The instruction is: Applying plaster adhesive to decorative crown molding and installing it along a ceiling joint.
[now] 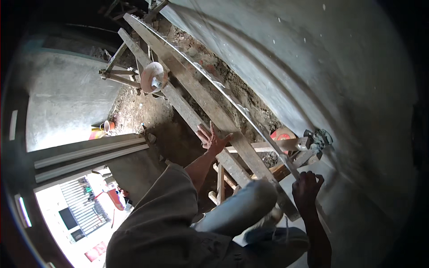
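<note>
My right hand is closed around the lower end of a long metal straightedge. The straightedge runs up and to the left along the grey plastered wall. My left hand rests with fingers spread on a wooden scaffold plank and holds nothing. My bent knee sits between both hands.
A round mortar pan with a small tool lies farther up the plank. A wooden crossbar and an orange bucket are near the wall, beside a tool. Rubble-strewn ground lies far below, with an orange container.
</note>
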### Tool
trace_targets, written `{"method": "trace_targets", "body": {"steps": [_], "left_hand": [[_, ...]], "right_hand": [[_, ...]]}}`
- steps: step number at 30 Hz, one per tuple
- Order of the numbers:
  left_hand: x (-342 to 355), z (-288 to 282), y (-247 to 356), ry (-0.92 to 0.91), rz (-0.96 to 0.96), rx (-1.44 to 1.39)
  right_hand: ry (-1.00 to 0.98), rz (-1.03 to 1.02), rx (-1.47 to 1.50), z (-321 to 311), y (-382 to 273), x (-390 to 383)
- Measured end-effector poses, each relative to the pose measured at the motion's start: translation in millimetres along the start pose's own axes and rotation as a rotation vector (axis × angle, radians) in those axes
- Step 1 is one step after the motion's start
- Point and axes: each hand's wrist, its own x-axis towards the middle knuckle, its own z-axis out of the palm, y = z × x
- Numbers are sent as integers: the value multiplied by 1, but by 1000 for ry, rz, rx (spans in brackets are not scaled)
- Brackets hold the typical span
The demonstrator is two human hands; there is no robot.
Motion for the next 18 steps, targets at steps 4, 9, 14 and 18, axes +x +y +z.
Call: {"method": "trace_targets", "body": {"steps": [4,9,14,18], "left_hand": [[-1,4,9,-4,7,-97],[-7,-1,17,-67,-9,-81],[0,1,3,28,41,-95],[5,-11,-9,-34,-17,-19]], "right_hand": [[23,8,-50,-5,-2,-4],[81,88,-124,27,9,-15],[31,51,-171,45,11,-24],[-3,82,-113,31,-11,-13]]}}
